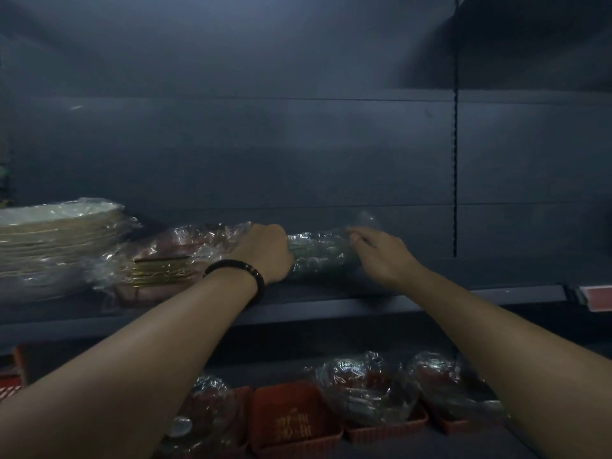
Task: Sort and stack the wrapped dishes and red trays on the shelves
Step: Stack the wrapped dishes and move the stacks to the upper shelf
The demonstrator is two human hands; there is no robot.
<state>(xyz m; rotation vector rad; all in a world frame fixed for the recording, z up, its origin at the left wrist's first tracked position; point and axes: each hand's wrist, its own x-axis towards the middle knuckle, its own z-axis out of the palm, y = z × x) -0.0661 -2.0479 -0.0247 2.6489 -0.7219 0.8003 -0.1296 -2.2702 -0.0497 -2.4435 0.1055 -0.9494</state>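
Observation:
A dark wrapped dish bundle (318, 253) lies on the upper shelf (364, 306). My left hand (265, 253) grips its left end, fingers curled out of sight behind the plastic. My right hand (381, 256) pinches the loose plastic wrap at its right end. To the left sits a wrapped stack of red, gold-rimmed dishes (165, 263), and beyond it a taller wrapped stack of pale plates (56, 240). On the lower shelf stand red trays (294, 422), some holding wrapped dishes (364, 385).
The upper shelf runs dark and bare to the right of my hands, up to a slotted upright (455, 160). A red price-tag strip (596, 296) sits on the shelf edge at far right. More red basket-like trays (10, 385) show at lower left.

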